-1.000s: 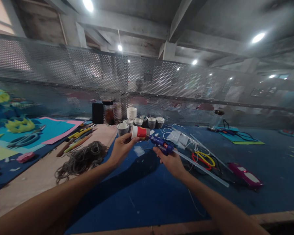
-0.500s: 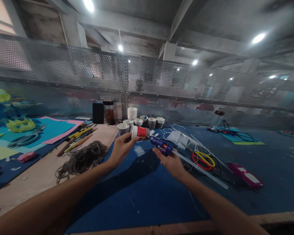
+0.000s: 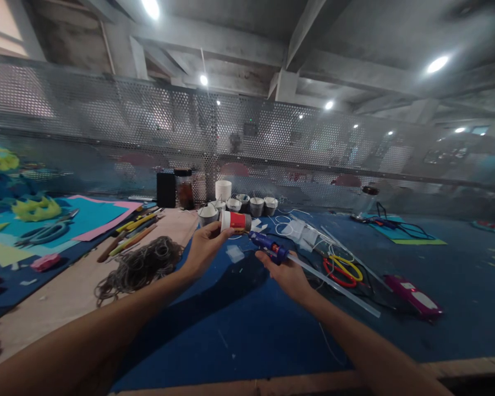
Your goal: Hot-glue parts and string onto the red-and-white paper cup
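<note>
A small paper cup (image 3: 236,221), red and white with a grey band at one end, lies sideways in my left hand (image 3: 206,246), whose fingers are closed on its white end. My right hand (image 3: 286,270) is wrapped round a blue hot glue gun (image 3: 268,243). From the gun's back a long clear glue stick (image 3: 336,285) sticks out to the right. The gun's nozzle is close to the cup's lower side near the grey band; whether they touch I cannot tell. Behind the cup stand several small cups with grey bands (image 3: 256,207).
Left lie a tangle of grey cord (image 3: 142,267), several pens (image 3: 136,223), scissors (image 3: 49,230) and coloured paper (image 3: 94,214). A lidded jar (image 3: 185,190) and stacked white cups (image 3: 223,190) stand behind. Rightward are red and yellow rings (image 3: 342,272) and a magenta object (image 3: 413,297).
The glue gun has shifted slightly left, its nozzle now lower, by the cup's underside. More of the cup's grey band shows. Both hands keep their hold.
</note>
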`<state>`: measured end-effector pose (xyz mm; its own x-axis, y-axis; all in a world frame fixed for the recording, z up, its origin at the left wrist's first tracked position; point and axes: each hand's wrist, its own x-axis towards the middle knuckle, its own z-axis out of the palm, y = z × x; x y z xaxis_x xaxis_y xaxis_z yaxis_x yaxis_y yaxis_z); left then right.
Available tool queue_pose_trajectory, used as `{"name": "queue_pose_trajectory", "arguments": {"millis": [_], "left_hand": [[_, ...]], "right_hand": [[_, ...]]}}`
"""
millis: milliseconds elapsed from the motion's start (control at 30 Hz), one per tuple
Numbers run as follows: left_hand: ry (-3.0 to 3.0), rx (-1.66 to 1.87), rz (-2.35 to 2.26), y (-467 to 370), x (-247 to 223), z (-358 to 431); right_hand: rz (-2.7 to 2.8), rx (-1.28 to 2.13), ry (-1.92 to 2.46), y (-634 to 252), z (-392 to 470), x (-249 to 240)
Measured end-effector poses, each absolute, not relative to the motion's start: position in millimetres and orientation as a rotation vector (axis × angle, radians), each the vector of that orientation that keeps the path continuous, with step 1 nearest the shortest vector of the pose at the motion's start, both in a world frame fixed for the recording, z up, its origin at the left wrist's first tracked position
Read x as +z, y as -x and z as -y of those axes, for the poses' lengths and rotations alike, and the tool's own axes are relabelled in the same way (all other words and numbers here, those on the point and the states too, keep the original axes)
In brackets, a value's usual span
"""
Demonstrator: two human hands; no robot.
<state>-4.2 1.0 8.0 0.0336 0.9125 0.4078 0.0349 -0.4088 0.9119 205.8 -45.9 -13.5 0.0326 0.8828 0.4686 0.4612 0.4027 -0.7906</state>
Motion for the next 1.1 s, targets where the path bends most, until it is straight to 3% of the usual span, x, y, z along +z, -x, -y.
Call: {"name": "queue_pose_trajectory", "arguments": {"millis": [433,1100], "left_hand": [[-1.493,1.471,-0.917,6.1,1.8,-8.4],[-1.309,1.448,-0.799,-2.5,-4.7,-4.2]], "right_hand": [[1.521,0.603,1.275,-204.9,47.4,-13.2],[1.016,1.374,0.799,-197.0,34.8,-26.0]]}}
